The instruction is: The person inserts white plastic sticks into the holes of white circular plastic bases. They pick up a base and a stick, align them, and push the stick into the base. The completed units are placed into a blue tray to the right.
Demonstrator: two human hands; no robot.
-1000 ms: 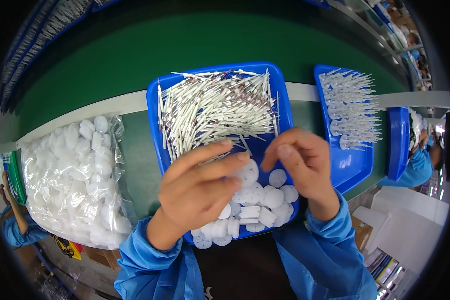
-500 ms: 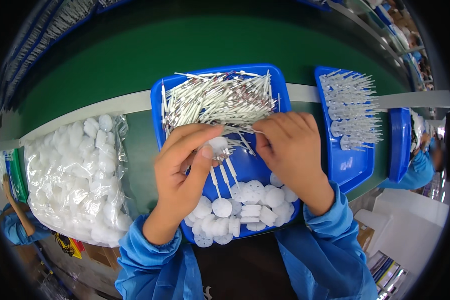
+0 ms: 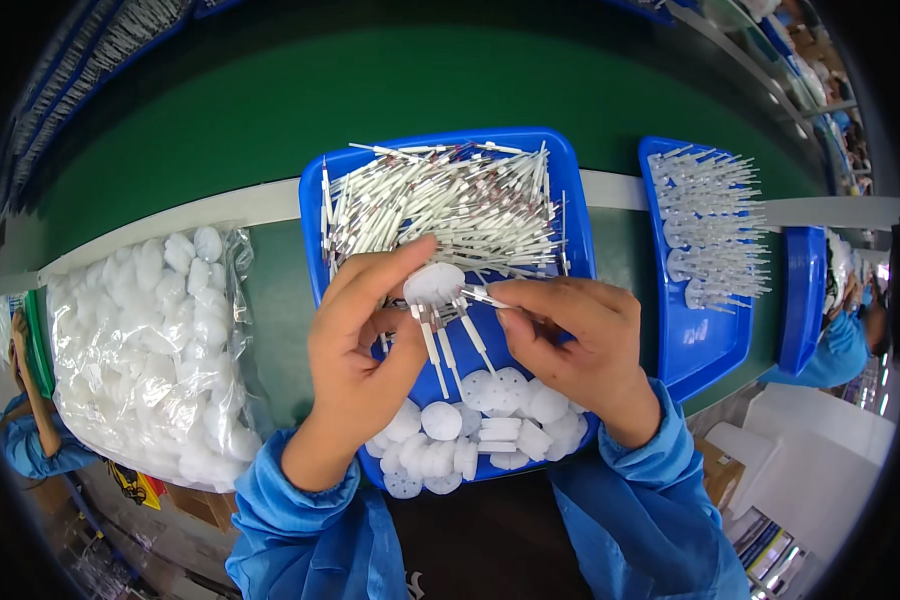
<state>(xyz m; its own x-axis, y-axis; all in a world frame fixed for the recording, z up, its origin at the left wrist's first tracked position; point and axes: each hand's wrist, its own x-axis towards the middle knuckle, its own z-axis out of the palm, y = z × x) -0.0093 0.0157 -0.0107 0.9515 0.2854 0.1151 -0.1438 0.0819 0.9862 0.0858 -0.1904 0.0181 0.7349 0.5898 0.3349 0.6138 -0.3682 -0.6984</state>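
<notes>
Above the middle of a blue tray [image 3: 580, 235], my left hand [image 3: 365, 340] grips a round white disc [image 3: 435, 284] by its edge. Several thin white sticks [image 3: 445, 345] stick out of the disc's near side. My right hand [image 3: 575, 335] pinches one more white stick [image 3: 483, 297], whose tip is at the disc's right edge; whether it is in the disc I cannot tell. Behind my hands lies a heap of loose white sticks [image 3: 440, 205] with reddish-brown parts. A pile of white discs [image 3: 510, 400] fills the near end of the tray.
To the left lies a clear bag of white discs [image 3: 150, 360]. At the right, a blue tray [image 3: 705, 350] holds rows of discs with sticks in them, beside another blue tray [image 3: 802, 300]. A green conveyor belt [image 3: 420, 80] runs behind. Co-workers' arms show at both sides.
My right hand has come from the stick heap toward the disc, bringing a stick to its right edge. My left hand has turned the disc so its flat face shows more.
</notes>
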